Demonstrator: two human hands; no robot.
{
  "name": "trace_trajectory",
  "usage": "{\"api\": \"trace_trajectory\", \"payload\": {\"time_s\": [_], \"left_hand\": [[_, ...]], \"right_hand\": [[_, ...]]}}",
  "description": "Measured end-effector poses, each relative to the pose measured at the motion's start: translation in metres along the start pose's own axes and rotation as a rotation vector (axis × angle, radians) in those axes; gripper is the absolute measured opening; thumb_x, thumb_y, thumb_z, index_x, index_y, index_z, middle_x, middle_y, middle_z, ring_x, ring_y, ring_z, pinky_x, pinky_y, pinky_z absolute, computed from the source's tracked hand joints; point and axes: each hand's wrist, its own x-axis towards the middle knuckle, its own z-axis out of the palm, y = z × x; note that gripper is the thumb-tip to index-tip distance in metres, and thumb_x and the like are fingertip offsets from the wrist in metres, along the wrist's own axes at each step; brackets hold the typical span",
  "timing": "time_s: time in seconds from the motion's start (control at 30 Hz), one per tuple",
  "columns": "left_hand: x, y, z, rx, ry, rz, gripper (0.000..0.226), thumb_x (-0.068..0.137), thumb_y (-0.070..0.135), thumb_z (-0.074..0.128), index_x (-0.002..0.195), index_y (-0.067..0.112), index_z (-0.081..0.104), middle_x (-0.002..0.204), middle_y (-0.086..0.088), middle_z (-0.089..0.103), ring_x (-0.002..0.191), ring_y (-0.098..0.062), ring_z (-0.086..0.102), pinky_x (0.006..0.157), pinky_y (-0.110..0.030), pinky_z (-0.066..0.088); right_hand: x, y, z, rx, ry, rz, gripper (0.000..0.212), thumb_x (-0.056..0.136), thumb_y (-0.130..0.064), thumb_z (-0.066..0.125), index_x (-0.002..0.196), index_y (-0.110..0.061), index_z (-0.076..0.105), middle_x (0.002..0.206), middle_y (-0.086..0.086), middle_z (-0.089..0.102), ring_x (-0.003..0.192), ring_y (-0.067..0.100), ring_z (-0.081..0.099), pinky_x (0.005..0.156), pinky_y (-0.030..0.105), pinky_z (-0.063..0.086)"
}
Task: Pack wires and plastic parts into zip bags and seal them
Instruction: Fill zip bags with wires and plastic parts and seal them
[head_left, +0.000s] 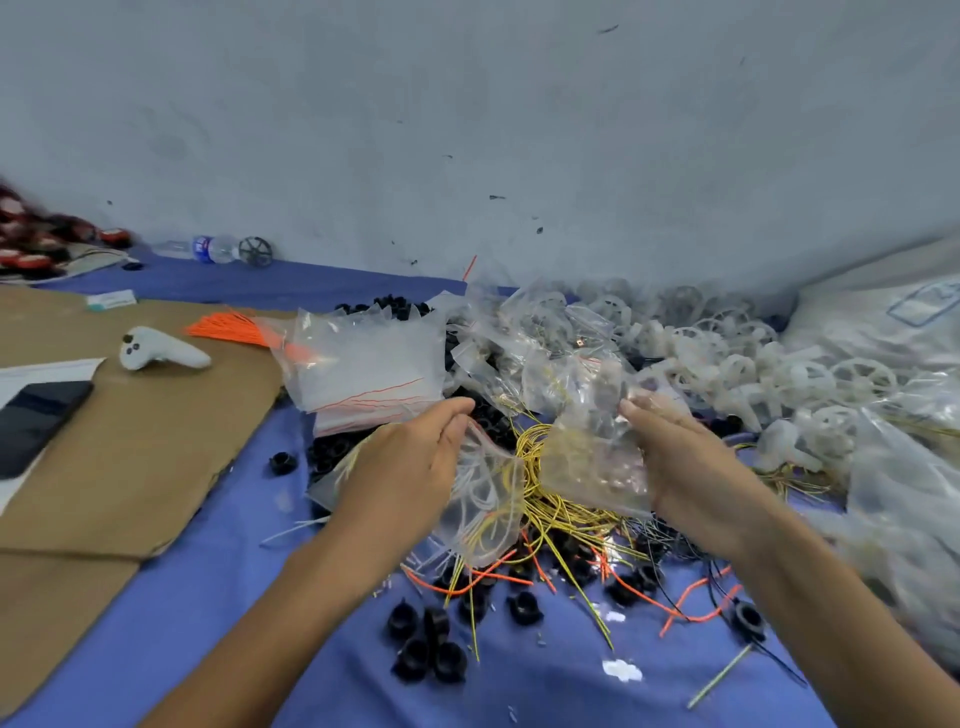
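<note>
My left hand (410, 467) holds a clear zip bag (483, 499) that hangs down over a tangle of yellow wires (540, 499). My right hand (691, 467) grips a second clear zip bag (597, 462), whose contents look like small pale parts, blurred. Both hands hover above the pile in the middle of the blue cloth (234, 597). Loose black plastic rings (426, 639) and orange wires (685, 603) lie in front of the hands. A stack of empty zip bags with red seal lines (363, 369) sits behind the left hand.
White plastic wheels (753, 364) and filled bags (545, 338) are heaped at the right and back. At the left, a brown cardboard sheet (104, 441) carries a white controller (161, 353), a phone (36, 421) and orange wire bundles (228, 327). A water bottle (208, 248) lies by the wall.
</note>
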Motion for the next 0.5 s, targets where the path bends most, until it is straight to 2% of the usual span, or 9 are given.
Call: {"api": "trace_trajectory", "payload": {"time_s": [0.03, 0.13, 0.2, 0.23, 0.27, 0.33, 0.37, 0.4, 0.5], "left_hand": [[0.001, 0.001, 0.001, 0.016, -0.012, 0.003, 0.035, 0.104, 0.039, 0.040, 0.133, 0.031, 0.056, 0.109, 0.001, 0.072, 0.104, -0.022, 0.063, 0.090, -0.041, 0.049], [-0.001, 0.008, 0.005, 0.091, -0.036, 0.046, 0.034, 0.105, 0.034, 0.040, 0.134, 0.025, 0.055, 0.111, -0.008, 0.071, 0.104, -0.031, 0.063, 0.086, -0.044, 0.049], [-0.005, 0.013, 0.006, 0.196, -0.056, 0.090, 0.034, 0.104, 0.036, 0.039, 0.134, 0.025, 0.054, 0.108, -0.011, 0.071, 0.101, -0.035, 0.062, 0.083, -0.045, 0.049], [-0.007, 0.015, 0.006, 0.253, -0.078, 0.104, 0.036, 0.103, 0.038, 0.039, 0.134, 0.026, 0.053, 0.106, -0.012, 0.070, 0.098, -0.037, 0.062, 0.081, -0.045, 0.050], [-0.009, 0.017, 0.006, 0.301, -0.103, 0.122, 0.036, 0.100, 0.040, 0.041, 0.132, 0.026, 0.053, 0.103, -0.012, 0.070, 0.095, -0.037, 0.062, 0.077, -0.045, 0.050], [-0.012, 0.019, 0.005, 0.377, -0.127, 0.169, 0.030, 0.096, 0.034, 0.046, 0.124, 0.024, 0.053, 0.098, -0.011, 0.068, 0.091, -0.037, 0.062, 0.071, -0.043, 0.050], [-0.012, 0.018, 0.005, 0.409, -0.120, 0.182, 0.027, 0.097, 0.029, 0.047, 0.123, 0.024, 0.053, 0.098, -0.010, 0.068, 0.091, -0.037, 0.063, 0.070, -0.042, 0.049], [-0.011, 0.017, 0.004, 0.431, -0.108, 0.183, 0.026, 0.098, 0.026, 0.046, 0.123, 0.026, 0.052, 0.099, -0.009, 0.069, 0.091, -0.037, 0.063, 0.069, -0.041, 0.048], [-0.008, 0.010, -0.002, 0.457, -0.102, 0.183, 0.028, 0.099, 0.024, 0.046, 0.126, 0.025, 0.053, 0.103, -0.011, 0.070, 0.095, -0.038, 0.063, 0.074, -0.044, 0.051]], "right_hand": [[-0.014, 0.013, 0.014, 0.046, -0.030, 0.035, 0.025, 0.095, -0.016, 0.058, 0.117, -0.007, 0.064, 0.112, 0.015, 0.065, 0.090, 0.029, 0.066, 0.080, 0.042, 0.059], [-0.032, 0.049, 0.053, 0.165, -0.037, 0.117, 0.025, 0.092, -0.008, 0.056, 0.115, -0.004, 0.067, 0.107, 0.013, 0.059, 0.080, 0.018, 0.060, 0.071, 0.029, 0.060], [-0.032, 0.061, 0.074, 0.244, -0.098, 0.201, 0.033, 0.096, -0.005, 0.051, 0.127, 0.003, 0.058, 0.114, 0.016, 0.057, 0.089, 0.019, 0.058, 0.087, 0.028, 0.056], [-0.028, 0.064, 0.083, 0.261, -0.123, 0.226, 0.034, 0.097, -0.003, 0.046, 0.128, 0.006, 0.056, 0.116, 0.019, 0.060, 0.097, 0.023, 0.060, 0.097, 0.033, 0.052], [-0.023, 0.064, 0.092, 0.269, -0.136, 0.224, 0.032, 0.097, 0.000, 0.042, 0.124, 0.008, 0.057, 0.112, 0.019, 0.064, 0.098, 0.024, 0.061, 0.098, 0.035, 0.050], [-0.011, 0.063, 0.111, 0.236, -0.076, 0.177, 0.024, 0.097, 0.005, 0.036, 0.104, 0.002, 0.059, 0.083, 0.009, 0.068, 0.073, 0.015, 0.066, 0.072, 0.027, 0.056], [-0.004, 0.065, 0.119, 0.190, -0.013, 0.155, 0.025, 0.099, 0.005, 0.034, 0.093, -0.006, 0.055, 0.068, 0.002, 0.064, 0.059, 0.009, 0.062, 0.057, 0.021, 0.052], [0.004, 0.067, 0.126, 0.140, 0.050, 0.136, 0.028, 0.100, 0.004, 0.032, 0.086, -0.012, 0.050, 0.058, -0.003, 0.059, 0.051, 0.005, 0.058, 0.050, 0.019, 0.047], [0.018, 0.073, 0.142, 0.053, 0.130, 0.104, 0.034, 0.099, 0.006, 0.028, 0.080, -0.015, 0.047, 0.055, 0.000, 0.055, 0.052, 0.008, 0.058, 0.050, 0.022, 0.043]]}}
